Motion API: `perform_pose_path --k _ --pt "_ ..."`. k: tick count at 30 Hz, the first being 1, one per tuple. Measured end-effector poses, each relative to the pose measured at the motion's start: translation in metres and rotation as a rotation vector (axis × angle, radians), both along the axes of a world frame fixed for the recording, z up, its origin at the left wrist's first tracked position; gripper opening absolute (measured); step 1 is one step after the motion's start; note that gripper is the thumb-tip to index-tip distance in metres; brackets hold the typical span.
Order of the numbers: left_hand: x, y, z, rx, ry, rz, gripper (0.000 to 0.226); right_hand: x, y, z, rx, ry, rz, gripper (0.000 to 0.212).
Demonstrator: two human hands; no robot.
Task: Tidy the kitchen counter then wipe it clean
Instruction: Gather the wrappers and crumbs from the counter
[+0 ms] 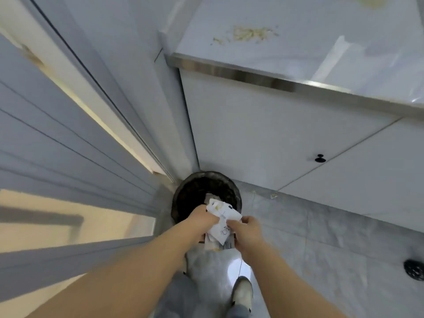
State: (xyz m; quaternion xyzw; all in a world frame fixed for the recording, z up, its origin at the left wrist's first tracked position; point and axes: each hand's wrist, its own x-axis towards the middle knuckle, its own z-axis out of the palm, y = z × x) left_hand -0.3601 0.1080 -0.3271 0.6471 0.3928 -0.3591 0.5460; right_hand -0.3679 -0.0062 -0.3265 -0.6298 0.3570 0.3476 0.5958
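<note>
Crumpled white paper wrappers (221, 220) hang just above the near rim of a round black trash bin (183, 198) on the floor. My left hand (203, 218) grips the bundle from the left. My right hand (244, 230) pinches it from the right. Some white scrap lies inside the bin. The white kitchen counter (298, 56) at upper right carries a patch of yellowish crumbs (250, 34) and a second yellow smear (371, 1) at the top edge.
White cabinet doors with a black knob (319, 158) stand under the counter. A door and its frame (68, 134) fill the left side. A black floor drain (414, 270) sits at right on the grey tiled floor. My shoe (242, 292) stands below the hands.
</note>
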Motion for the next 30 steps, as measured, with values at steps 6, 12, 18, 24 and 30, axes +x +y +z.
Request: perform_pose_path --k 6,12,18,24,30 --pt "0.008 0.044 -0.102 0.027 0.136 0.23 0.022 0.013 0.042 -0.085 0.015 0.131 -0.057 0.019" --pt "0.028 0.054 -0.145 0.006 0.265 0.333 0.054 0.028 0.047 -0.136 -0.051 0.206 -0.097 0.03" --pt "0.023 0.051 -0.159 -0.006 0.292 0.302 0.041 0.02 0.041 -0.15 -0.168 0.243 -0.088 0.016" --pt "0.025 0.04 -0.133 0.049 0.256 0.236 0.031 0.021 0.044 -0.117 -0.107 0.251 -0.055 0.014" --pt "0.033 0.023 -0.045 0.048 0.188 0.223 0.016 0.022 0.023 -0.047 -0.066 0.176 -0.039 0.027"
